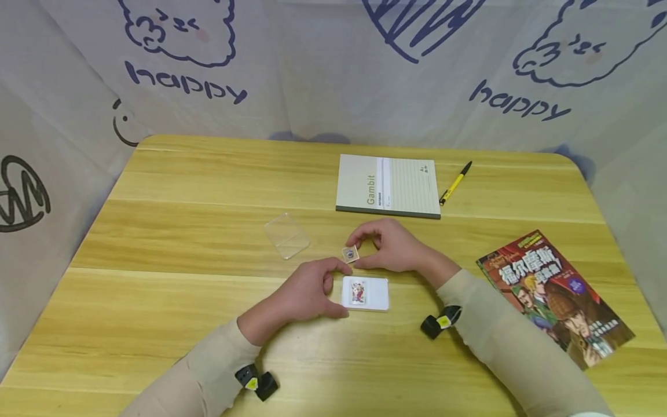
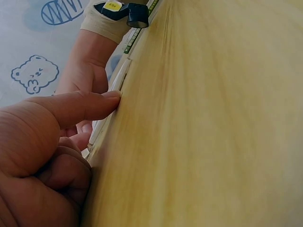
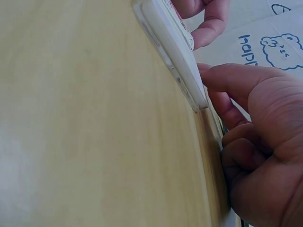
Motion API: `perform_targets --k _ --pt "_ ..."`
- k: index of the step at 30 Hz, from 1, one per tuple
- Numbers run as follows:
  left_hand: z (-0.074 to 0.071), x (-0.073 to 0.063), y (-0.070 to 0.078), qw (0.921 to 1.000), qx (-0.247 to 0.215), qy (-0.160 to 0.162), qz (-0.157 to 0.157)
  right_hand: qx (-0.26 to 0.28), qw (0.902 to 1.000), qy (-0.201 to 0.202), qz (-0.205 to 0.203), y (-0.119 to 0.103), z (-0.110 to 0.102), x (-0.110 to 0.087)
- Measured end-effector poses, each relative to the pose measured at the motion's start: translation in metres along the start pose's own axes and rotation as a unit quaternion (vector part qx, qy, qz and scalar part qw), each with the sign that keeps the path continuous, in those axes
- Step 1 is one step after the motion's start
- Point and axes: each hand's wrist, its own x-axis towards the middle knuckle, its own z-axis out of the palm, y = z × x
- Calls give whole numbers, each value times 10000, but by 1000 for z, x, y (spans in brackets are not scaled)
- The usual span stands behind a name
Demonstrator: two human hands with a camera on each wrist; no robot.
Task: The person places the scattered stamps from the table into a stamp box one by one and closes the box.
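Between thumb and forefinger, my right hand [image 1: 393, 246] pinches a small square tile [image 1: 350, 253] with a dark blue mark on its pale face. Just below it lies a shallow white rectangular box [image 1: 377, 294] with a clear edge. A small colourful picture piece [image 1: 358, 292] sits on the box's left part. My left hand [image 1: 307, 289] holds the box at its left end, thumb on the near side and forefinger at the far corner. In the right wrist view the box [image 3: 177, 61] shows edge-on, and the tile is hidden.
A clear plastic lid [image 1: 287, 236] lies left of the hands. Behind them is a Gambit notebook [image 1: 388, 185] with a yellow pen [image 1: 455, 183] beside it. A comic-style book [image 1: 557, 298] lies at the right, partly under the right forearm. A drawn-on white cloth [image 1: 312, 75] hangs behind the table.
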Motion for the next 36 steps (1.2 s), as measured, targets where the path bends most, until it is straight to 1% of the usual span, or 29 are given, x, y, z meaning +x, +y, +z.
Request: perform_targets --k 6,11,15,20,25,30,36 --pt "0 1 1 10000 -7 2 -3 226 9993 281 77 0 -1 -5" --pt "1 1 2 10000 -53 -3 -28 647 9961 545 245 0 -2 -10" --pt "1 1 2 10000 -68 -2 -33 882 9932 701 284 -4 -3 -17" --pt "1 2 2 10000 -70 14 -25 1123 9899 787 360 -10 -5 -29" --pt "1 2 1 9999 -85 35 -39 1476 9851 817 320 -13 -5 -43" --pt "2 1 1 9999 -109 20 -61 1463 9837 972 377 -12 -5 -61" --pt "2 0 1 10000 -54 -9 -67 1311 9828 1097 705 -11 -5 -83"
